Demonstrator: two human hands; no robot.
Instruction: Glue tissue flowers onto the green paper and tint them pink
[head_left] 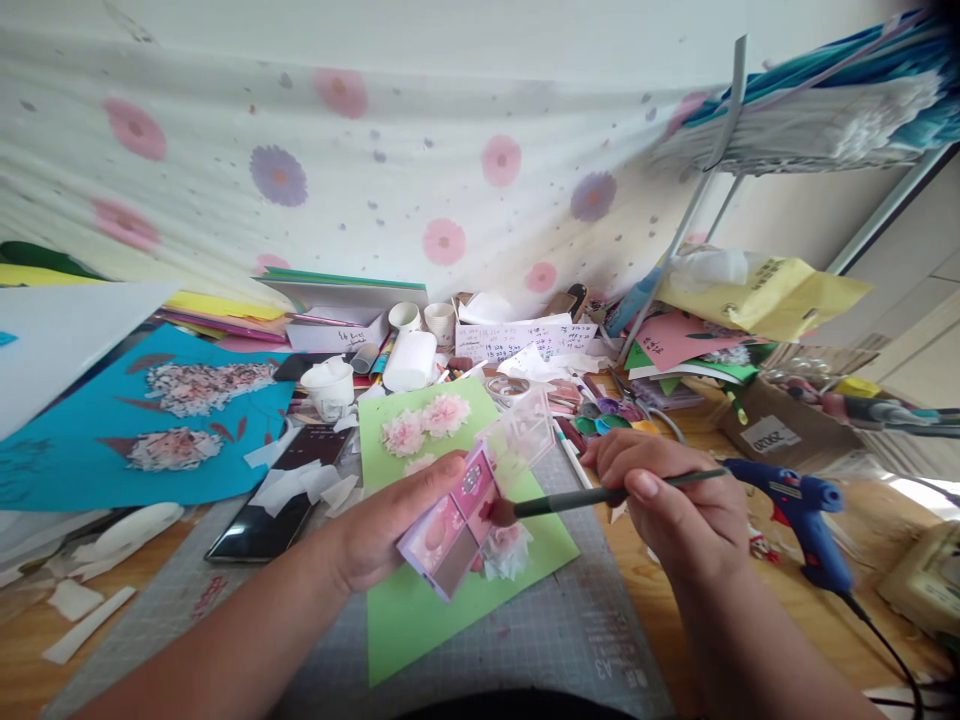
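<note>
My left hand (397, 515) grips an open makeup palette (442, 535) with pink and brown pans, its clear lid (521, 435) tilted up at the far side. In my right hand (679, 500) is a dark-handled makeup brush (570, 502), held like a pen, and its bristles touch a pink pan. Beneath the palette lies a green sheet of paper (405, 635). Pink and white paper flowers (444, 414) sit on its upper part, and a paler flower (508, 552) shows partly behind the palette.
The green sheet rests on a grey cutting mat (592, 630). To the left are a phone (259, 525) under paper scraps and a blue sheet (60, 470) with paper flowers. On the right lies a blue glue gun (799, 505) with a cord. Cups (330, 385) and boxes (525, 335) line the back.
</note>
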